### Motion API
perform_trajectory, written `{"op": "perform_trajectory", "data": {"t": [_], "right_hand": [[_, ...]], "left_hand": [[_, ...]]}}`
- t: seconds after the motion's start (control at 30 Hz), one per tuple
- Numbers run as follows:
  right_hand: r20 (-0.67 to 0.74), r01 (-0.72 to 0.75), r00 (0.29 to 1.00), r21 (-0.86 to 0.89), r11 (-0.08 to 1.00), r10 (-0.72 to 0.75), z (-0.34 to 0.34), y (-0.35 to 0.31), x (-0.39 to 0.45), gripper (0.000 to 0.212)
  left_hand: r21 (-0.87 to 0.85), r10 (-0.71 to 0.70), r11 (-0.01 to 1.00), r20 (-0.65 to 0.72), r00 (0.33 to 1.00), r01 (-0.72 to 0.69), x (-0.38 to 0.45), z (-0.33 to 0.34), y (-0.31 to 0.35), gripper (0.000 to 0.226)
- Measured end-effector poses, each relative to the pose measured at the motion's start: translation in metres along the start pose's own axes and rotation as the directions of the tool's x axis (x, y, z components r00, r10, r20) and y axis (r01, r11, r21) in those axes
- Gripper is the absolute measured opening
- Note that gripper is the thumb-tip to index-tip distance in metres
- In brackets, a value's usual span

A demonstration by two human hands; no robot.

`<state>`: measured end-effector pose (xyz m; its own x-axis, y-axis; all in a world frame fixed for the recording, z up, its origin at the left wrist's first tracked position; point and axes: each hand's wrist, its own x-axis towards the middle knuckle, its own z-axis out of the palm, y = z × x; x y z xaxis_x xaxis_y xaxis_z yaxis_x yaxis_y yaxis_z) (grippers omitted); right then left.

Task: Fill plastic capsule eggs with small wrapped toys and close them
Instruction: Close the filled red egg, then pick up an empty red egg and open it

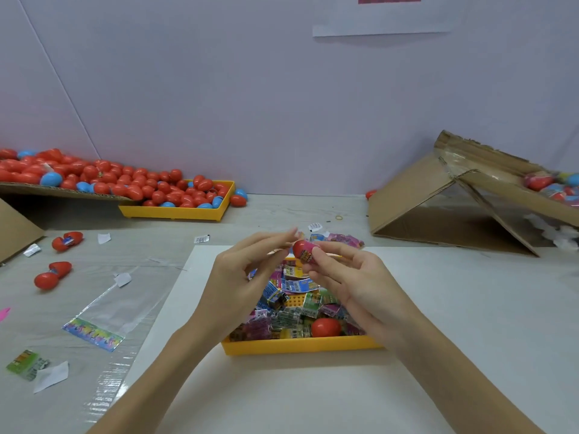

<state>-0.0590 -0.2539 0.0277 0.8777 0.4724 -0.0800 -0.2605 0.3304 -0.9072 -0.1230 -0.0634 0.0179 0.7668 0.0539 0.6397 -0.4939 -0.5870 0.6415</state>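
Above a yellow tray (300,346) of small wrapped toys (294,296), my right hand (344,277) pinches a red capsule egg (301,247) with a wrapped toy poking out of it. Beside the egg, my left hand (247,274) has straight fingers whose tips reach toward it; whether they touch is unclear. A second red egg half (326,327) lies in the tray among the toys.
A yellow tray (175,211) and cardboard heaped with red and blue eggs (103,177) stand at the back left. Two open red eggs (67,240) (52,275), clear bags and paper scraps lie left. A tipped cardboard box (454,195) holding filled eggs sits right.
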Motion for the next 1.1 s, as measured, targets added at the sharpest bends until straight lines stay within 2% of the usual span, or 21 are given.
{"op": "perform_trajectory", "data": {"t": [0.1, 0.17, 0.27, 0.33, 0.37, 0.43, 0.5, 0.57, 0.67, 0.73, 0.83, 0.93, 1.03, 1.1], "right_hand": [[-0.032, -0.044, 0.998, 0.168, 0.985, 0.05, -0.011, -0.024, 0.014, 0.035], [-0.059, -0.048, 0.995, 0.363, 0.931, 0.074, -0.023, -0.056, 0.031, 0.033], [-0.173, 0.135, 0.984, 0.639, 0.757, -0.03, -0.044, -0.116, 0.055, 0.025], [-0.262, 0.278, 0.958, 0.728, 0.627, -0.12, -0.056, -0.143, 0.063, 0.025], [-0.281, 0.307, 0.95, 0.745, 0.592, -0.139, -0.061, -0.148, 0.065, 0.026], [-0.276, 0.291, 0.954, 0.741, 0.606, -0.12, -0.064, -0.141, 0.067, 0.022], [-0.248, 0.241, 0.963, 0.639, 0.73, -0.101, -0.062, -0.117, 0.064, 0.017], [-0.19, 0.175, 0.977, 0.461, 0.87, -0.096, -0.06, -0.085, 0.058, 0.023], [-0.075, 0.12, 0.992, 0.224, 0.967, -0.105, -0.057, -0.043, 0.043, 0.027], [-0.048, 0.136, 0.99, 0.012, 0.991, -0.135, -0.052, -0.025, 0.035, 0.025], [-0.027, 0.189, 0.978, -0.307, 0.933, -0.207, -0.042, -0.013, 0.027, 0.023], [0.023, 0.253, 0.962, -0.453, 0.855, -0.272, -0.037, -0.007, 0.023, 0.021], [0.068, 0.321, 0.933, -0.6, 0.733, -0.352, -0.032, -0.001, 0.022, 0.022], [0.092, 0.342, 0.921, -0.657, 0.672, -0.38, -0.03, 0.001, 0.02, 0.021]], "left_hand": [[0.034, -0.066, 0.997, -0.063, 0.996, 0.068, 0.0, -0.002, -0.001, 0.046], [0.068, -0.075, 0.994, -0.108, 0.991, 0.083, 0.001, -0.004, -0.003, 0.035], [0.094, -0.083, 0.991, -0.098, 0.992, 0.092, 0.002, -0.007, -0.005, 0.025], [0.123, -0.066, 0.99, -0.055, 0.996, 0.073, 0.001, -0.007, -0.006, 0.025], [0.133, -0.067, 0.989, -0.032, 0.997, 0.071, 0.001, -0.006, -0.006, 0.023], [0.15, -0.073, 0.986, 0.011, 0.997, 0.071, 0.0, -0.006, -0.007, 0.022], [0.167, -0.08, 0.983, 0.043, 0.996, 0.072, 0.0, -0.005, -0.006, 0.023], [0.184, -0.089, 0.98, 0.055, 0.995, 0.077, -0.001, -0.006, -0.007, 0.024], [0.242, -0.13, 0.963, 0.045, 0.99, 0.115, -0.002, -0.01, -0.009, 0.024], [0.324, -0.144, 0.937, 0.014, 0.99, 0.131, -0.002, -0.014, -0.011, 0.019], [0.31, -0.223, 0.92, -0.086, 0.971, 0.239, 0.002, -0.016, -0.019, 0.013], [0.2, -0.428, 0.863, -0.198, 0.882, 0.464, 0.021, -0.019, -0.038, 0.015], [0.416, -0.525, 0.716, -0.209, 0.825, 0.56, 0.059, -0.026, -0.075, 0.033], [0.59, -0.523, 0.6, -0.222, 0.823, 0.54, 0.088, -0.034, -0.097, 0.039]]}}
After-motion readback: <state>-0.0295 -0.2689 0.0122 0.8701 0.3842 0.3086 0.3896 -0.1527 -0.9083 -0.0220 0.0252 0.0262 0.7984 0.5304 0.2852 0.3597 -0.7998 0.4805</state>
